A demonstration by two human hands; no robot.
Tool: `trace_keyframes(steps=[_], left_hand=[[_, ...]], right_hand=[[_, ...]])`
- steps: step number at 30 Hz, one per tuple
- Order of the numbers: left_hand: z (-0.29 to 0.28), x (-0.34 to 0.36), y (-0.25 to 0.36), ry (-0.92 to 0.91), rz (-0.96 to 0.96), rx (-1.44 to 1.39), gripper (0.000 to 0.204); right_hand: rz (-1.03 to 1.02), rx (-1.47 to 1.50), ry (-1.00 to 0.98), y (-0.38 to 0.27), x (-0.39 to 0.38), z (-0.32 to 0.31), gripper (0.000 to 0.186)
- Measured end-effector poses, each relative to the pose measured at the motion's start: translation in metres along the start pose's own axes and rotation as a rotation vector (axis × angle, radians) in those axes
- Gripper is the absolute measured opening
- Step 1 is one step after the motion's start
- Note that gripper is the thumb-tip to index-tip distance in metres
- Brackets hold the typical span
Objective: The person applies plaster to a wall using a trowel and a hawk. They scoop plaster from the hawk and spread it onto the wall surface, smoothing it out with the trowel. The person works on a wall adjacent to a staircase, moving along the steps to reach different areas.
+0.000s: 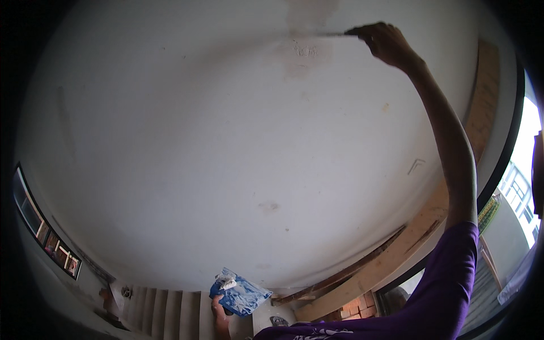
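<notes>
My right hand (pixel 388 45) is raised high at the upper right, its fingers closed round the dark handle of a putty knife (pixel 334 34). The thin blade is seen edge-on and points left, close to a pinkish-brown rough patch (pixel 306 52) on the pale wall (pixel 226 141); whether it touches cannot be made out. Low in the middle, my left hand (pixel 220 314) grips a blue plastering board (pixel 245 294) from its left edge. White paste (pixel 228 282) is smeared over the board, with a thicker lump near the top.
Concrete stairs (pixel 164 311) lie below at the lower left, with a window (pixel 45 226) beyond them. Wooden planks (pixel 362 283) curve along the lower right, and another board (pixel 484 96) stands upright near the dark-framed opening. Bricks (pixel 360 306) and a sandal (pixel 278 321) are near the stairs.
</notes>
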State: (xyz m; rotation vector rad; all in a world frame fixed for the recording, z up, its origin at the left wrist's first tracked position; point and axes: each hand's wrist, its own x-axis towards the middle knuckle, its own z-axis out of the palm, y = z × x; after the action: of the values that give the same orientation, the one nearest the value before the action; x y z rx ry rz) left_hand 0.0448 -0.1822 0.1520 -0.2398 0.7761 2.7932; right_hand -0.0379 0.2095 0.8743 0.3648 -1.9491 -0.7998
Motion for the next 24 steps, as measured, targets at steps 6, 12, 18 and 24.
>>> trace_keyframes(steps=[6, 12, 18, 24], left_hand=[[-0.007, -0.003, -0.001, -0.077, 0.026, 0.036, 0.055], [-0.019, 0.0, -0.007, -0.068, 0.001, 0.004, 0.06], [-0.041, 0.015, -0.01, -0.11, -0.015, -0.041, 0.063], [-0.003, 0.004, 0.002, -0.101, -0.033, 0.016, 0.065]], right_hand=[[0.114, 0.086, 0.253, -0.01, 0.102, -0.083, 0.033], [0.104, 0.022, 0.117, -0.054, 0.125, -0.08, 0.037], [-0.203, -0.116, 0.129, -0.078, 0.021, 0.015, 0.032], [-0.032, 0.105, -0.01, -0.075, -0.041, 0.02, 0.038]])
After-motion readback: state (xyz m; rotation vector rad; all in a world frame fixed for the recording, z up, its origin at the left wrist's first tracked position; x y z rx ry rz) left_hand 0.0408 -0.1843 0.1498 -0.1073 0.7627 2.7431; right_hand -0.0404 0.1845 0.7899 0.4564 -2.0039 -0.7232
